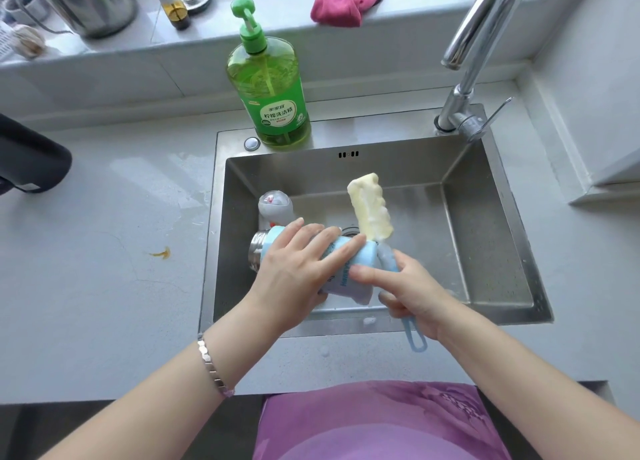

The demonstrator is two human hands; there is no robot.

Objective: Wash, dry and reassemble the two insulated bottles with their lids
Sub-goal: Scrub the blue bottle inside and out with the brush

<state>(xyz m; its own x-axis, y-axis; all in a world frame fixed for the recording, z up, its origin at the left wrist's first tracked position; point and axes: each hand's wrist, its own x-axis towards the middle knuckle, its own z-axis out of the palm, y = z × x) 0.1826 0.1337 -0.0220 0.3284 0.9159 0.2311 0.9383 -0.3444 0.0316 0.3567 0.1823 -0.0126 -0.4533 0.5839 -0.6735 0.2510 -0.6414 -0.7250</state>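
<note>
1. Farthest left, a dark object (31,158) lies on the grey counter (104,217) at the frame's edge; I can't tell what it is.
2. Behind it on the sill stand a steel pot (86,6) and a small spray bottle (173,6).
3. I see the left hand (298,272), a bracelet (211,366) on its wrist, wrapped over the blue bottle (362,257), with fingers across the top and thumb underneath, clamping it.
4. That bottle is held on its side over the sink (485,238), its bare steel neck pointing left.
5. A grey lid (275,203) lies in the basin just behind the neck.
6. A green pump bottle of dish soap (270,92) stands on the sink's rear rim, and a pink cloth (346,2) sits on the sill to its right.
7. The brush (370,206) rises beside the bottle's base with its yellow sponge head up, and its blue handle runs down through the right hand (415,290).
8. That hand is closed round the handle, forefinger stretched onto the bottle's side.
9. The faucet (474,61) stands at the sink's back right corner.
</note>
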